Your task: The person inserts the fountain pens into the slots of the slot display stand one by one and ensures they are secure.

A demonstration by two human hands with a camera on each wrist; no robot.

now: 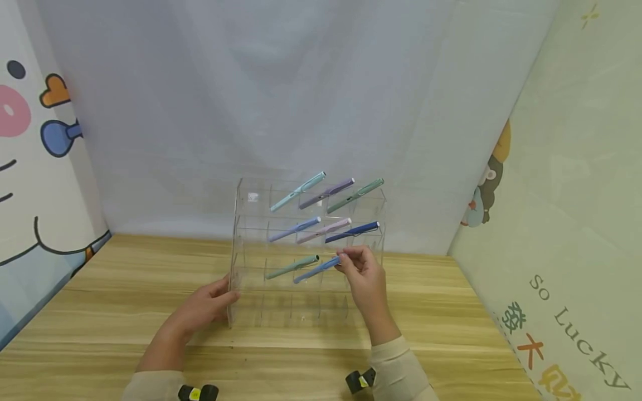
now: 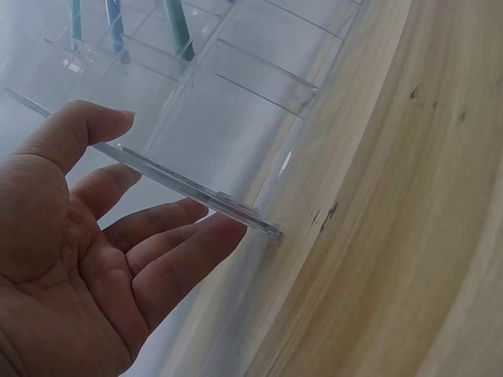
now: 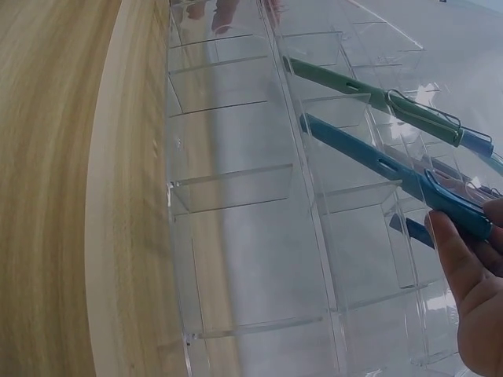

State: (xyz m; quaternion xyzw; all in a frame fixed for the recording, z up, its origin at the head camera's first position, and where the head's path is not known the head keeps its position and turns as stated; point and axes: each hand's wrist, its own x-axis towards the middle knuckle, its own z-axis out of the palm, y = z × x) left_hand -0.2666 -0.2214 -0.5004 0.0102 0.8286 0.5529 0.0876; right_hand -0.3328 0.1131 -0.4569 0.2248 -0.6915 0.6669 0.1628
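Note:
A clear acrylic pen rack (image 1: 233,245) with several tiers stands upright on the table. My left hand (image 1: 203,305) holds the rack's left side panel, thumb on one face and fingers (image 2: 185,255) against the other. With thumb and fingertips, my right hand (image 1: 368,284) pinches the capped end of a blue pen (image 1: 316,271), which lies slanted on the third tier. Left of it on that tier is a sage green pen (image 1: 292,267). A light blue, a purple and a dark green pen (image 1: 356,195) rest on the top tier; periwinkle, pink and navy pens (image 1: 353,232) on the second.
The wooden table (image 1: 441,334) spreads around the rack. Behind it hangs a white cloth (image 1: 321,100). Printed panels flank both sides, a cartoon one (image 1: 30,184) at left and a pale green one (image 1: 562,223) at right. The lowest tier holds no pens.

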